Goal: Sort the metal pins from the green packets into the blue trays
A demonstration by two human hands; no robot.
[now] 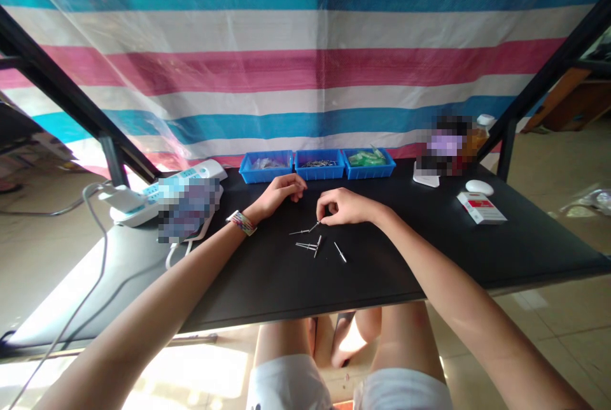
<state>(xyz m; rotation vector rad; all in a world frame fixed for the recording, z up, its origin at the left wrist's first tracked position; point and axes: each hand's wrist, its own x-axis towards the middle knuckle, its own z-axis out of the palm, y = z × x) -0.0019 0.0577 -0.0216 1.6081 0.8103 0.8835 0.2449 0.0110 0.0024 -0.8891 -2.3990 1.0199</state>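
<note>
Several silvery blind rivets (317,246) lie loosely on the black tabletop in front of me. One rivet (340,252) lies by itself to the right of that group. With thumb and forefinger pinched, my right hand (340,205) holds the end of a blind rivet (314,226) just above the table. My left hand (281,193) is closed, its fingers curled inward near the front of the bins; whatever may be inside them is hidden. A woven band circles the left wrist.
Three blue bins stand along the back: a left bin (266,174) with clear bags, a middle bin (319,172) with metal pieces, a right bin (368,171) with green packets. A power strip (210,171) lies left; a small box (481,208) and white mouse (479,188) lie right.
</note>
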